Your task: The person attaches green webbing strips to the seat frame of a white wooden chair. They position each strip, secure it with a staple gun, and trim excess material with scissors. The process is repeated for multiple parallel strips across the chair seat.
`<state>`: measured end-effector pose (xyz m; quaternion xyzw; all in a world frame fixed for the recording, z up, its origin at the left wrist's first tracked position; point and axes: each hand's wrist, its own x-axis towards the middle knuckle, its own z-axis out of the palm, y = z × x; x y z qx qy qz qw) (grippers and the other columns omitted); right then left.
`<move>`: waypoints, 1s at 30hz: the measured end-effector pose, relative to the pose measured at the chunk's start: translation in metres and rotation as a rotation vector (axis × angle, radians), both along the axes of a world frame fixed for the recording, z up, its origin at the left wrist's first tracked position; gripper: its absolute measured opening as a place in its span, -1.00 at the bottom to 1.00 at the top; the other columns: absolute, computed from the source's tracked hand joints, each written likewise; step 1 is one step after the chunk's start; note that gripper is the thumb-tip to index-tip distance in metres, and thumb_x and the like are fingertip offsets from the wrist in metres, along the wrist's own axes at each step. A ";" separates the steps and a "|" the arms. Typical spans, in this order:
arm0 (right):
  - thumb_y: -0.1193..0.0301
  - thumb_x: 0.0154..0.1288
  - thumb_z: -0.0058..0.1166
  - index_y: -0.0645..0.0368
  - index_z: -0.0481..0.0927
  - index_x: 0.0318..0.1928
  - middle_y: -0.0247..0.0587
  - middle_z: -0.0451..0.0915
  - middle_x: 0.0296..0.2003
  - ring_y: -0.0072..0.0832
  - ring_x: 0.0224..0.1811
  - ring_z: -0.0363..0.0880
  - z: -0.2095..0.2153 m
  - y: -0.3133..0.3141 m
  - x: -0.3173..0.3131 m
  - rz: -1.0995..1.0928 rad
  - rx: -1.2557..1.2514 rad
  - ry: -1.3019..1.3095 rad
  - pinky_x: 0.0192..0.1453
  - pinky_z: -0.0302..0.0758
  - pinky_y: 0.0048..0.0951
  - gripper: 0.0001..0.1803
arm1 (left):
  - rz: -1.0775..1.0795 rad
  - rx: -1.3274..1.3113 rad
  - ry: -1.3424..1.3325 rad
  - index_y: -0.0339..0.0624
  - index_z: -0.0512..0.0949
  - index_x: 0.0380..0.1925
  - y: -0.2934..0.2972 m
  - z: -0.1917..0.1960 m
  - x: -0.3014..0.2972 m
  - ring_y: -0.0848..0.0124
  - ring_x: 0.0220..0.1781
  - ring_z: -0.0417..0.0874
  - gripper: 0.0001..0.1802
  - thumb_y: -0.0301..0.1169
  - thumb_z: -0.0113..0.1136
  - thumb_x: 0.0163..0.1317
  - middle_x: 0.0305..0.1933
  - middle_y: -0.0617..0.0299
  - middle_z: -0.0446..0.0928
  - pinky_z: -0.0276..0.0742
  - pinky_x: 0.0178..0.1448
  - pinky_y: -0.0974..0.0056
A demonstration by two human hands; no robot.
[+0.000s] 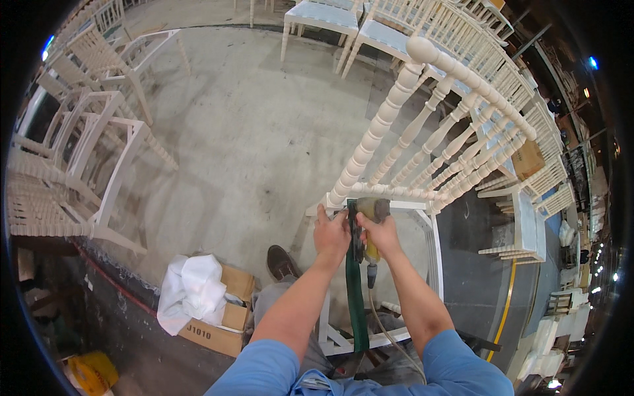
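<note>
A white, unfinished chair frame with turned back spindles [376,132] stands in front of me, its seat opening [434,244] bare. A dark green webbing strap [356,303] runs from the back seat rail toward the front rail. My left hand [331,236] presses the strap's far end to the rail, fingers closed around that corner. Wrapped in my right hand [382,236] is a yellowish staple gun [372,247], its dark nose and magazine over the strap at the rail. An air hose [375,310] trails from its handle toward me.
An open cardboard box [214,336] with white cloth [191,290] sits left of my shoe [282,262]. White chairs [109,165] stand at the left; more chairs with pale seats [323,16] line the back and right. A yellow floor line [510,297] runs at the right.
</note>
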<state>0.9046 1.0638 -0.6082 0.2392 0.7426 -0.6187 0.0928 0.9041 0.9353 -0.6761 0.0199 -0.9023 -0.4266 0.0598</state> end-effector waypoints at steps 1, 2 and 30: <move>0.30 0.38 0.36 0.28 0.67 -0.16 -0.29 0.65 -0.40 -0.58 -0.64 0.51 0.000 0.001 -0.001 0.035 -0.011 0.045 -0.61 0.41 -0.49 -0.73 | -0.020 0.002 -0.077 0.20 0.73 0.08 0.000 0.000 0.000 -0.25 0.10 0.62 -0.61 -0.37 0.29 0.23 0.44 -0.34 0.29 0.64 0.12 -0.09; 0.31 0.38 0.36 0.28 0.67 -0.17 -0.29 0.65 -0.40 -0.58 -0.64 0.50 0.001 0.002 0.000 0.033 0.005 0.042 -0.61 0.40 -0.50 -0.74 | 0.003 0.018 0.008 0.20 0.73 0.07 0.000 0.000 0.000 -0.25 0.10 0.62 -0.62 -0.37 0.30 0.23 0.45 -0.34 0.29 0.64 0.12 -0.08; 0.32 0.32 0.42 0.24 0.62 -0.01 -0.31 0.61 -0.42 -0.55 -0.59 0.54 0.298 0.188 0.485 -0.743 0.470 -0.241 -0.52 0.51 -0.44 -0.65 | -0.126 -0.226 0.163 -0.24 0.65 -0.02 0.005 -0.009 -0.003 -0.06 0.38 0.46 -0.65 -0.21 0.29 0.35 0.16 -0.15 0.58 0.40 0.41 0.00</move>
